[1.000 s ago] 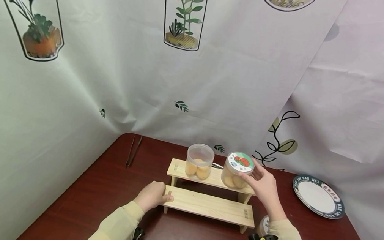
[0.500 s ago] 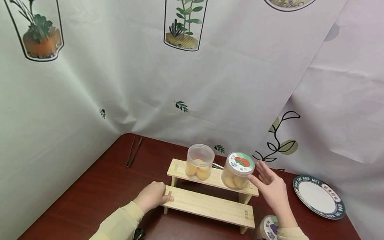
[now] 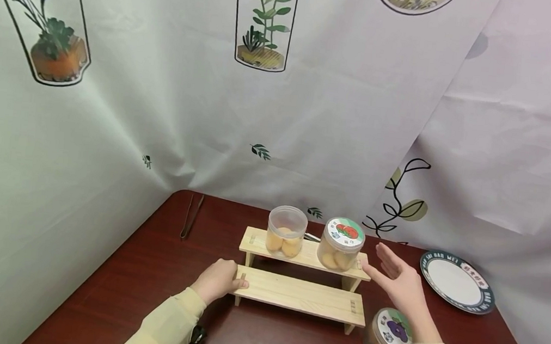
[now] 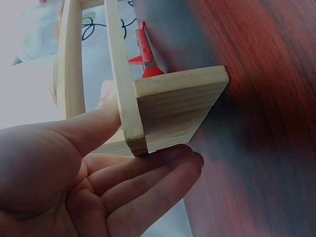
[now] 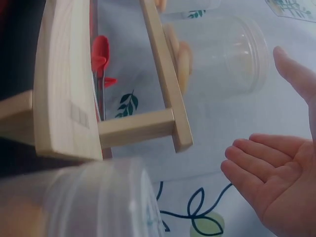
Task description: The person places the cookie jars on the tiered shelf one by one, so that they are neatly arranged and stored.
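Observation:
A two-step wooden shelf [image 3: 299, 295] stands on the dark red table. My left hand [image 3: 217, 280] grips the left end of its lower step, thumb on top; in the left wrist view the fingers reach along the side board [image 4: 173, 106]. On the upper step sit an open clear jar [image 3: 285, 244] with round yellowish biscuits and a similar jar [image 3: 341, 249] under a tomato-printed lid. Just right of that lidded jar my right hand [image 3: 403, 287] hovers, fingers extended, thumb apart, touching nothing. Below its forearm, another lidded jar [image 3: 384, 337] with a purple print stands on the table, partly covered by the wrist strap.
Metal tongs [image 3: 192, 216] lie at the table's back left. A white plate [image 3: 454, 281] with a dark green patterned rim is at the right, by the wall sheet. Red-handled utensils [image 5: 100, 54] show beyond the shelf in the wrist views.
My right hand has let go of the tomato-lidded jar and drawn away to the right and slightly down. The purple-printed jar is now more visible. My left hand has stayed put.

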{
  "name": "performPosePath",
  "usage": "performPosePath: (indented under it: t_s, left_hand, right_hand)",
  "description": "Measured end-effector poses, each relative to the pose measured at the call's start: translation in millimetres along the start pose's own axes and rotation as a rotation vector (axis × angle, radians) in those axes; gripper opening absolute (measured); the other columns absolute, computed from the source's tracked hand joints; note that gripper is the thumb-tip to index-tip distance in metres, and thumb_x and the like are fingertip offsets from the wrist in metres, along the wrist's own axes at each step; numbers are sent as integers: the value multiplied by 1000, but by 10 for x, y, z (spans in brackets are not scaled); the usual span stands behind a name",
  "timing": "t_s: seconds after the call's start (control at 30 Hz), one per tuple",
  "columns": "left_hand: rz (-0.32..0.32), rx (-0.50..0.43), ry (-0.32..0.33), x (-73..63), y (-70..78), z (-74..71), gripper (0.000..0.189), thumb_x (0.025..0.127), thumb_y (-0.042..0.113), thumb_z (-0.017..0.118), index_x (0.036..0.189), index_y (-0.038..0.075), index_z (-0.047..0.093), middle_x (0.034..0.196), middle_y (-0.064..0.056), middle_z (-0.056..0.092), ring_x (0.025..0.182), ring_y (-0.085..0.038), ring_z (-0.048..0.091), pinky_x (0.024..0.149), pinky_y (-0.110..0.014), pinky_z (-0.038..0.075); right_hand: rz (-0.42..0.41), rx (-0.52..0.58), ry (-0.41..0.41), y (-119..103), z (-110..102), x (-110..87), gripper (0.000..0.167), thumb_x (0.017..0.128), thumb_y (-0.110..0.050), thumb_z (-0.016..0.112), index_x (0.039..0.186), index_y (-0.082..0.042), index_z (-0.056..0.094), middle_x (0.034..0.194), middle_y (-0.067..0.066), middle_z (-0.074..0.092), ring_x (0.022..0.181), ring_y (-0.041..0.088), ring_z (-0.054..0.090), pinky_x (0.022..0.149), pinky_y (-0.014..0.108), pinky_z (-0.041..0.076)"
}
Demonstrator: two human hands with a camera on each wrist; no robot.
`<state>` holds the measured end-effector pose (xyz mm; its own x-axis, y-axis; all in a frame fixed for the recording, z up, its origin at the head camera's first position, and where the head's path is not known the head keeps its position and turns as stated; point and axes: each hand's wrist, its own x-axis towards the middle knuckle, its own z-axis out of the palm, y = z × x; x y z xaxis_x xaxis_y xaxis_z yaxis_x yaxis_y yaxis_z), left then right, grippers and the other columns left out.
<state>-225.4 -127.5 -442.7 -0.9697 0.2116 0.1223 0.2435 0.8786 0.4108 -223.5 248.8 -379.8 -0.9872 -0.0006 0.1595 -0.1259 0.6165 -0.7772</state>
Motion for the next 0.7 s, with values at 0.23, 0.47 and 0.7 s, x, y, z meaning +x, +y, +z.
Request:
performPosePath:
  t_s: [0.23,0.47,0.7]
  left_hand:
    - [0,10,-4,5,1,0,46,78,31,77,54,13,43,52,4,33,49,-13,35,50,-29,36]
    - [8,18,6,1,7,-1,46,78,31,77,54,13,42,52,4,32,49,-13,34,50,-29,37]
    - [9,13,2,0,8,4,47,79,30,76,53,14,40,52,5,29,48,-12,32,50,-28,35]
  right_hand:
    - [4,-8,13,74,-59,-83,76,87,-40,68,147,-9,33,144,17,41,129,33,42,89,17,43]
    - [32,-53,22,187,-136,-195,77,86,-44,67,147,-12,33,143,15,43,128,33,43,89,21,45]
    - [79,-84,16,311,-187,-308,80,85,-48,66,147,-11,33,143,13,44,128,33,43,81,2,34]
